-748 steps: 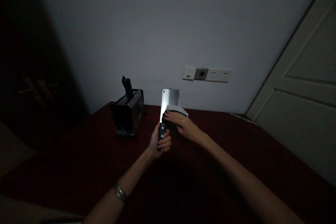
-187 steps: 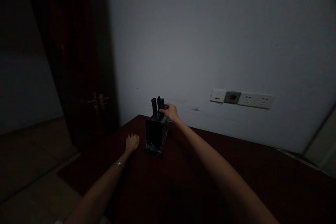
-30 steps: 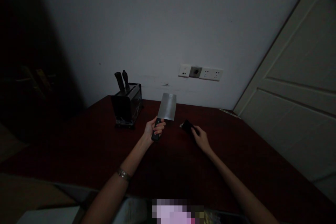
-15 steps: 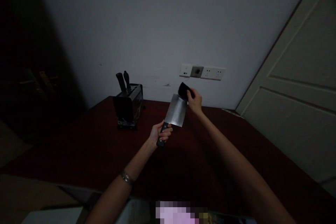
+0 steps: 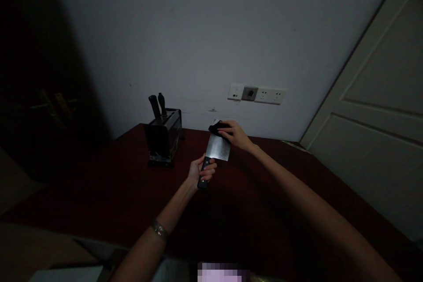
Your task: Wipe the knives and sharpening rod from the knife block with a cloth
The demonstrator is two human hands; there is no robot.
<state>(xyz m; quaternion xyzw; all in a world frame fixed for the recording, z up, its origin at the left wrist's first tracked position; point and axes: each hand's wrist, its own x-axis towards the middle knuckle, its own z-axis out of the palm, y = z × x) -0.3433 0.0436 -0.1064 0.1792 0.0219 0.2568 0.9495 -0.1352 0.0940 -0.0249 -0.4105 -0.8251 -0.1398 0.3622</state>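
Note:
My left hand (image 5: pixel 200 171) is closed round the black handle of a cleaver (image 5: pixel 218 148), whose broad steel blade points up and away from me above the table. My right hand (image 5: pixel 235 135) grips a black cloth (image 5: pixel 216 128) between thumb and fingers. The cloth lies across the upper part of the blade and covers it, with a sliver of metal showing beyond. Left of the cleaver stands a knife block (image 5: pixel 165 134) with two black-handled tools upright in its top.
The dark red table (image 5: pixel 119 194) meets a pale wall (image 5: pixel 198 44). Wall sockets (image 5: pixel 256 94) are set above its back edge. A panelled door (image 5: pixel 373 110) rises at the right. Dark double doors with handles (image 5: pixel 54 105) stand at the left.
My right hand has moved the cloth left, from the blade's upper right corner onto its upper part. My left hand keeps its hold on the cleaver with little movement.

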